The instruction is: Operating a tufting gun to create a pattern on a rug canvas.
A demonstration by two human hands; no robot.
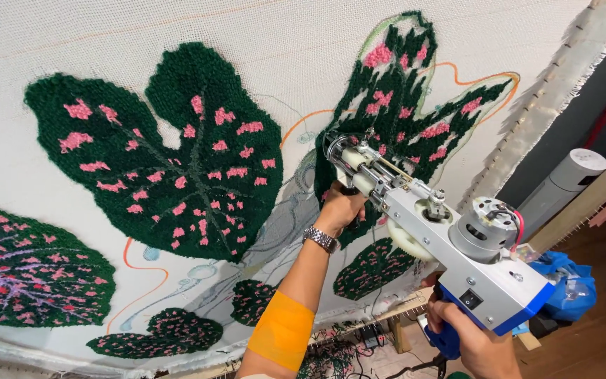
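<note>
Tufting gun (426, 231): silver with blue trim, its tip pressed to the stretched white cloth (296, 42) at a half-filled green leaf (405, 112) with pink flecks.
Left hand (338, 208): clamped on the front grip.
Right hand (475, 344): closed round the blue rear handle.
Risk: a tilted tip could likely tear the backing.
Packages: blue bag (562, 281) lower right, beside a grey cylinder (562, 184); no labels legible.

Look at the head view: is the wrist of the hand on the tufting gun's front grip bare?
No: the left hand, gripping the front of the tufting gun, has a silver wristwatch on its wrist.
</note>
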